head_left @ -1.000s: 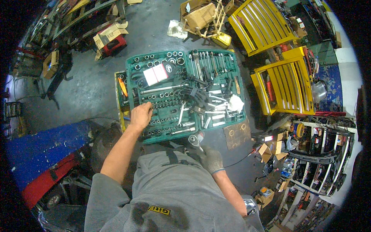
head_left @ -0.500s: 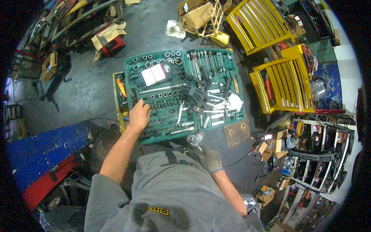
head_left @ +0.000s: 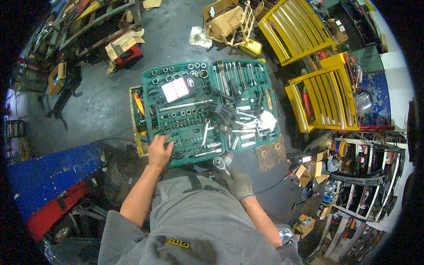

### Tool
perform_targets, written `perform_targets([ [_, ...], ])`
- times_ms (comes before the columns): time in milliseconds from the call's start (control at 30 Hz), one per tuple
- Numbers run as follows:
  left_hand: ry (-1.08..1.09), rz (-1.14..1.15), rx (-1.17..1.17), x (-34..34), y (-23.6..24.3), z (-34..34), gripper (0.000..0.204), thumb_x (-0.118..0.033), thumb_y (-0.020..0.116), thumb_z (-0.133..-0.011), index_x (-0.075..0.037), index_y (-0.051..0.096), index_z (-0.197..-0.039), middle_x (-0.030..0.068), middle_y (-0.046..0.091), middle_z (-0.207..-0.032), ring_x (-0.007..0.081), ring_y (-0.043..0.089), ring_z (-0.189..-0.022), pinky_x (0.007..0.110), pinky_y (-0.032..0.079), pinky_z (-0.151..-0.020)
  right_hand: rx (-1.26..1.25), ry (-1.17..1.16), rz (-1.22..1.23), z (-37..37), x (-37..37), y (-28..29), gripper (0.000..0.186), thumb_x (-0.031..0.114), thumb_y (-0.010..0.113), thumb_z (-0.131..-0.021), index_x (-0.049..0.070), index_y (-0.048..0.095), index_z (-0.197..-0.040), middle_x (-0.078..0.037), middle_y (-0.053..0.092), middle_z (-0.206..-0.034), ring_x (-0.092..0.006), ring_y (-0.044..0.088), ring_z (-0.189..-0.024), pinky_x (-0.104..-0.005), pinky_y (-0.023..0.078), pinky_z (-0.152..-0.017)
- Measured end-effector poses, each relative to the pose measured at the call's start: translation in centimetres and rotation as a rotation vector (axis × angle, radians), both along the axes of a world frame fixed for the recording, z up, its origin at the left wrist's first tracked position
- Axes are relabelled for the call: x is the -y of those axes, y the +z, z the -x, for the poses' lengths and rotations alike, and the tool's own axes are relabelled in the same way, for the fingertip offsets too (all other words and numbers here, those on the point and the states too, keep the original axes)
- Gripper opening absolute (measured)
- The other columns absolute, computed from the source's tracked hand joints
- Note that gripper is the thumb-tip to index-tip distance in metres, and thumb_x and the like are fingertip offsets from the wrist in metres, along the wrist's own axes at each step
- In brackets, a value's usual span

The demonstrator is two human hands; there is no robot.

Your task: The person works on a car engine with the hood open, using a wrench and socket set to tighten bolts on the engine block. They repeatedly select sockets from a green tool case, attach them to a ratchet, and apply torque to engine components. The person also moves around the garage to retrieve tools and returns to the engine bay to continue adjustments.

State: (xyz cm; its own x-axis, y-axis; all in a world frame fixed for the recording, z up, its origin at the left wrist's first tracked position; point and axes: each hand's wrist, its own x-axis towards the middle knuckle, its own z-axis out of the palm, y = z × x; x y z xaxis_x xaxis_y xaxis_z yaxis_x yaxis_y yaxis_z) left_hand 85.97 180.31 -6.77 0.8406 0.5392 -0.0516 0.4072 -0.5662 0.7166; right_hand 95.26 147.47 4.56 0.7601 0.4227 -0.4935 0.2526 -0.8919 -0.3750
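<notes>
An open green socket set case (head_left: 148,92) holds rows of sockets (head_left: 184,112), wrenches (head_left: 240,73) and a white-and-red box (head_left: 174,90). My left hand (head_left: 159,151) is bare and rests over the lower-left socket rows, its curled fingers apart at the tray's edge. My right hand (head_left: 238,185) wears a grey glove and grips a chrome ratchet (head_left: 219,164) below the case's near edge. A crumpled white cloth (head_left: 267,120) lies on the right half of the case, beside a pile of loose tools and black gloves.
Two yellow tool chests (head_left: 327,97) stand to the right, with a metal rack (head_left: 362,176) below them. Cardboard boxes (head_left: 227,24) sit beyond the case. A blue-and-red panel (head_left: 48,176) lies at the lower left. A black hose (head_left: 265,191) crosses the floor near my right hand.
My left hand has moved down toward the near socket rows, away from the middle row. My right hand still holds the ratchet in nearly the same place.
</notes>
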Motion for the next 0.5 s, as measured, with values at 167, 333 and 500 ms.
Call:
perform_targets([
  [167, 0.022, -0.156, 0.087, -3.1, 0.7, -4.1, 0.036, -0.018, 0.078, -0.089, -0.003, 0.067, -0.120, 0.0184, 0.066, -0.112, 0.0404, 0.064, -0.111, 0.050, 0.052, -0.094, -0.009, 0.048, -0.003, -0.4, -0.1, 0.1, 0.039, 0.043, 0.068, -0.098, 0.011, 0.074, -0.120, -0.025, 0.075, -0.097, -0.0464, 0.072, -0.091, -0.0562, 0.057, -0.078],
  [333, -0.002, -0.305, 0.021, -7.5, 1.2, -12.0, 0.065, -0.017, 0.083, -0.084, -0.007, 0.056, -0.142, 0.0174, 0.057, -0.145, 0.0394, 0.053, -0.134, 0.051, 0.046, -0.109, -0.054, 0.059, 0.027, -0.5, 0.2, 0.6, 0.039, 0.042, 0.067, -0.098, 0.010, 0.075, -0.119, -0.026, 0.074, -0.102, -0.0477, 0.071, -0.095, -0.0552, 0.055, -0.082],
  [500, -0.092, -0.356, -0.223, -8.9, 2.0, -16.1, 0.084, -0.019, 0.089, -0.079, -0.013, 0.051, -0.154, 0.0118, 0.055, -0.150, 0.0335, 0.048, -0.141, 0.051, 0.041, -0.115, 0.013, 0.063, 0.000, 0.2, 2.0, 0.5, 0.034, 0.029, 0.069, -0.095, 0.009, 0.071, -0.122, -0.026, 0.074, -0.101, -0.0487, 0.071, -0.090, -0.0578, 0.056, -0.078],
])
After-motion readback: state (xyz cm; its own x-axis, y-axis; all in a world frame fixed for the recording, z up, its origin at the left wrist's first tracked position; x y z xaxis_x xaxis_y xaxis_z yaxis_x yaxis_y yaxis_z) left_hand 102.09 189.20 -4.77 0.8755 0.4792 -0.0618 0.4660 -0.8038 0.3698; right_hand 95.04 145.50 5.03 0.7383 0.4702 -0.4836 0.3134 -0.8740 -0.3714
